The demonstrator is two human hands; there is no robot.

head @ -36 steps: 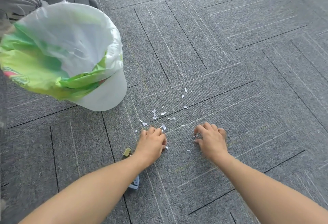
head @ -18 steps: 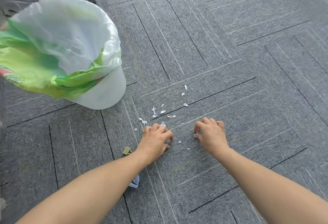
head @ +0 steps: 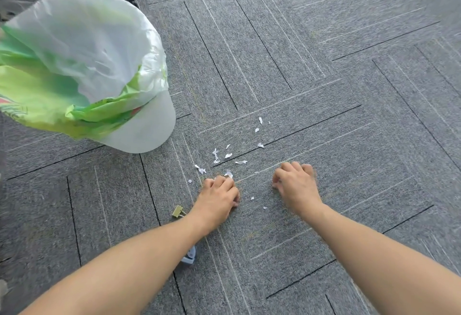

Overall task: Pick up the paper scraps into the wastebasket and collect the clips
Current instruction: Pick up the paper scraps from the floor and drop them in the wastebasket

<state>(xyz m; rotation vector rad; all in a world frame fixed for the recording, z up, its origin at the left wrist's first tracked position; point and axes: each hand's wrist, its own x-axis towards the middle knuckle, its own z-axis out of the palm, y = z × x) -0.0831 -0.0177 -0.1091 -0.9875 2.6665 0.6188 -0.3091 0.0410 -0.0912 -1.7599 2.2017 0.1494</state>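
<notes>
Paper scraps (head: 228, 156) unmoved, hands closer.

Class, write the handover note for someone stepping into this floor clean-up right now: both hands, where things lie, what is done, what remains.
Left hand: curled, knuckles up, on the carpet among the paper scraps; contents hidden.
Right hand: curled on the carpet too; contents hidden.
Wastebasket: lined, far left of the scraps.
Gold binder clip lies beside the left wrist; a blue clip peeks from under the left forearm.
Done: cannot tell.
Left: scattered scraps, both clips.
</notes>
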